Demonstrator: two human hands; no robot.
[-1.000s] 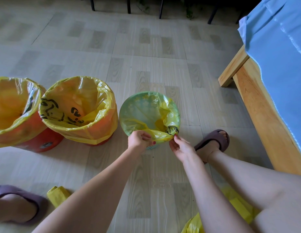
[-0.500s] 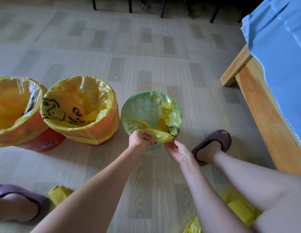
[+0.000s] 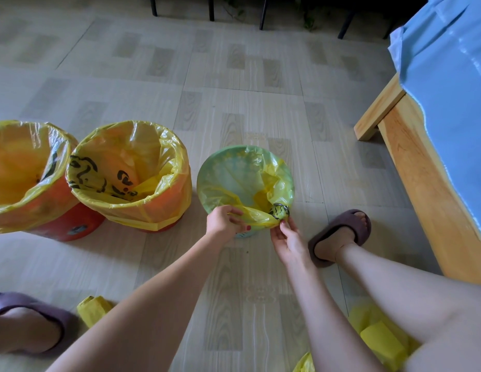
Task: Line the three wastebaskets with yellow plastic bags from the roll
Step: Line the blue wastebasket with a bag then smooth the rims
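Bag [image 3: 250,183] half-fitted on the third bin [image 3: 243,233].
Left hand [image 3: 224,222] and right hand [image 3: 286,237] pinched its six-o'clock hem, apparently to fold it over the rim.

I sit over a pale floor [image 3: 234,76] of wood-grain tiles with darker grey rectangles set into them. On my right stands a bed frame [image 3: 422,183] of light wood, with a blue sheet [image 3: 454,89] hanging over its edge. Along the far edge of the floor, thin dark furniture legs [image 3: 211,8] stand in shadow. Soft daylight falls evenly across the tiles.
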